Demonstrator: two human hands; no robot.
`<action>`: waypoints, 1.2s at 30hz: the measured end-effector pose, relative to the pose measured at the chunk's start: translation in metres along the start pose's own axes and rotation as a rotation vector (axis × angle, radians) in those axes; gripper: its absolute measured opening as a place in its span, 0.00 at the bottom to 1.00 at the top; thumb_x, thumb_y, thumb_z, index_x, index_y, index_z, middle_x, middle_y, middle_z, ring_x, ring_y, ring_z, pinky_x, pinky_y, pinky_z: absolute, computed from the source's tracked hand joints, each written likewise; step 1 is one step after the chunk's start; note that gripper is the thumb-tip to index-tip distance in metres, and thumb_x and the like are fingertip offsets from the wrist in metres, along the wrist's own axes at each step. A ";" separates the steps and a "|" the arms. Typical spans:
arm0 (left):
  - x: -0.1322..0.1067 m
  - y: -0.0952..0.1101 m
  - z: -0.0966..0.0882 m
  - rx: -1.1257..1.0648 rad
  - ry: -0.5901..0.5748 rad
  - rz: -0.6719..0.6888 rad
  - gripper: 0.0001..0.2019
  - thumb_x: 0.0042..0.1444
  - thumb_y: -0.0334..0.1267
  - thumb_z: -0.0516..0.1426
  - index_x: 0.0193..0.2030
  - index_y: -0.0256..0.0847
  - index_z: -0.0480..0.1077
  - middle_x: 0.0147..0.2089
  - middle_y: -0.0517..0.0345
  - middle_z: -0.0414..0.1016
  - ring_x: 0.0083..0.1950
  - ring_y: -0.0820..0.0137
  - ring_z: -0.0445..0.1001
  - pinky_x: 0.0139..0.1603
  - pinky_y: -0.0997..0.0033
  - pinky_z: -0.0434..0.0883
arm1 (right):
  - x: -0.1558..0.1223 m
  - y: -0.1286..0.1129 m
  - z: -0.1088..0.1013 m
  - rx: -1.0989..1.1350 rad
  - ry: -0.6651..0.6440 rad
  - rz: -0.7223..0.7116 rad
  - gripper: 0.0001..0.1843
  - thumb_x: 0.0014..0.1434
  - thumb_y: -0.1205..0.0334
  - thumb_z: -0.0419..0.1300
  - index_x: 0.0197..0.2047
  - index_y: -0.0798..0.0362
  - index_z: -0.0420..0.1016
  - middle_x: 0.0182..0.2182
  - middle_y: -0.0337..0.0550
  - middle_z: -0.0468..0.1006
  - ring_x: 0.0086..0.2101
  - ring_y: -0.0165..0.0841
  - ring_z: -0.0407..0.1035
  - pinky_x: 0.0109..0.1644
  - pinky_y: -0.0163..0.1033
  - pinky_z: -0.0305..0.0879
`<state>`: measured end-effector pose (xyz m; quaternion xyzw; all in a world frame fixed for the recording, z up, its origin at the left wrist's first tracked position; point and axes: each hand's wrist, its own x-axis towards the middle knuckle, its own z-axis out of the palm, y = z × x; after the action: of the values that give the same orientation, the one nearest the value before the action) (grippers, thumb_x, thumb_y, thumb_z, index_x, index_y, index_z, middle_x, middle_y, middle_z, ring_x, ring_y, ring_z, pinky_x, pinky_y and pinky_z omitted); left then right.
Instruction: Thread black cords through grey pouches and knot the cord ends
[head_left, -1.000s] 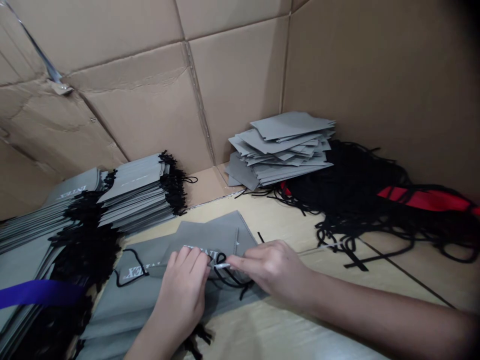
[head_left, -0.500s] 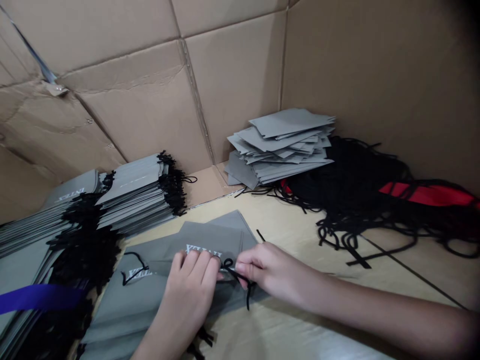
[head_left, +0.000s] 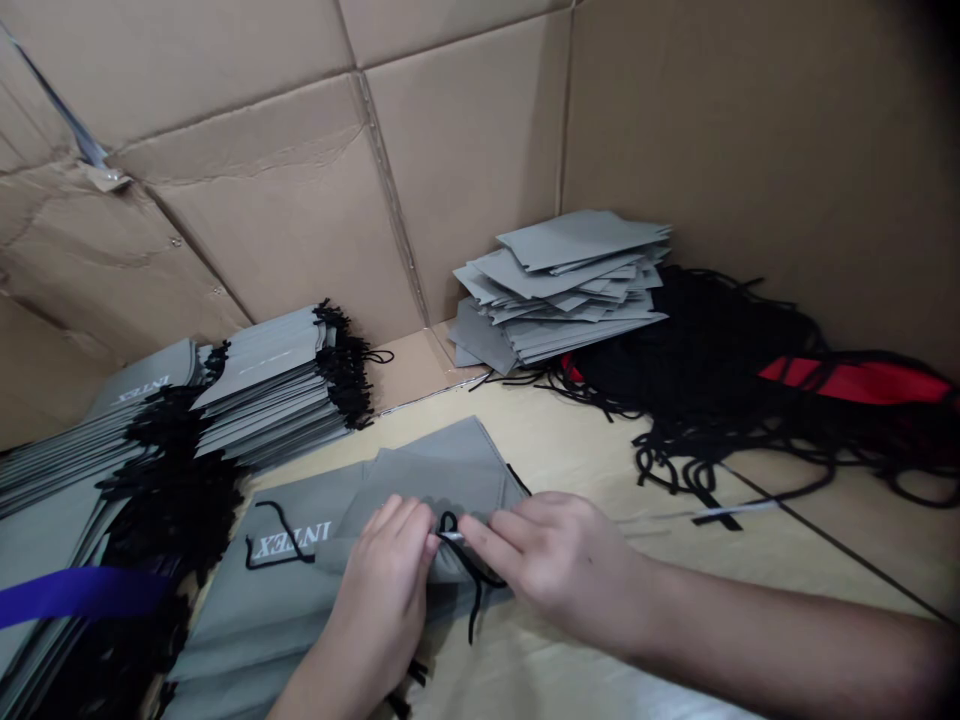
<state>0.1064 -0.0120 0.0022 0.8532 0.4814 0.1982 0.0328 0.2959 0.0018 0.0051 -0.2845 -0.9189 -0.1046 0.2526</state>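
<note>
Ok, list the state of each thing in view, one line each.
Left hand: gripping the pouch's folded edge
Right hand: fingertips at the cord
Grey pouch: lying folded, printed INTEX
Black cord: looped, dangling over the pouch
Stacked pouches: cords bunched at ends
Loose pouches: piled askew
Cord heap: tangled

The word "INTEX" (head_left: 292,542) is printed in white on the grey drawstring pouch (head_left: 255,610) at 8 o'clock, and again on a stacked grey pouch (head_left: 146,375) at 9 o'clock.

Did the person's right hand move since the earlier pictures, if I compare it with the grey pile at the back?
Yes. The right hand moved slightly toward the lower right of the view, farther from the loose pile of grey bags.
</note>
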 end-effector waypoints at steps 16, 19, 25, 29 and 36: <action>0.008 0.004 -0.004 0.336 0.052 0.138 0.10 0.59 0.28 0.47 0.28 0.39 0.63 0.28 0.56 0.68 0.31 0.65 0.62 0.31 0.66 0.56 | 0.014 -0.001 -0.007 0.514 -0.280 0.517 0.11 0.55 0.65 0.53 0.23 0.55 0.69 0.15 0.35 0.65 0.18 0.26 0.56 0.21 0.33 0.43; 0.008 0.008 -0.004 0.252 -0.045 0.046 0.11 0.60 0.29 0.47 0.26 0.40 0.61 0.28 0.57 0.68 0.31 0.66 0.63 0.30 0.68 0.58 | 0.008 -0.012 -0.005 0.051 -0.175 0.222 0.07 0.53 0.70 0.53 0.28 0.55 0.71 0.19 0.40 0.72 0.18 0.29 0.61 0.22 0.37 0.41; 0.009 0.010 -0.005 0.275 -0.117 0.038 0.11 0.59 0.29 0.47 0.26 0.40 0.61 0.27 0.57 0.68 0.31 0.66 0.65 0.31 0.69 0.60 | 0.008 -0.014 0.001 -0.040 -0.153 0.110 0.05 0.54 0.69 0.52 0.29 0.55 0.69 0.20 0.42 0.74 0.19 0.33 0.66 0.22 0.38 0.43; 0.008 -0.003 -0.013 0.361 -0.058 0.049 0.08 0.59 0.27 0.47 0.33 0.40 0.64 0.30 0.57 0.68 0.32 0.65 0.65 0.31 0.68 0.59 | 0.016 0.001 -0.012 0.046 -0.237 0.300 0.09 0.58 0.58 0.51 0.34 0.52 0.69 0.23 0.42 0.76 0.23 0.34 0.69 0.23 0.36 0.43; 0.004 -0.028 -0.025 0.338 0.017 -0.104 0.08 0.60 0.29 0.44 0.35 0.39 0.63 0.32 0.55 0.67 0.34 0.65 0.64 0.34 0.67 0.61 | 0.020 0.035 -0.030 0.010 -0.383 0.302 0.10 0.59 0.65 0.51 0.29 0.53 0.71 0.23 0.43 0.77 0.23 0.33 0.69 0.24 0.35 0.42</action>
<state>0.0758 0.0026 0.0198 0.8189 0.5514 0.1195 -0.1049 0.3140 0.0297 0.0430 -0.4322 -0.8975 -0.0052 0.0878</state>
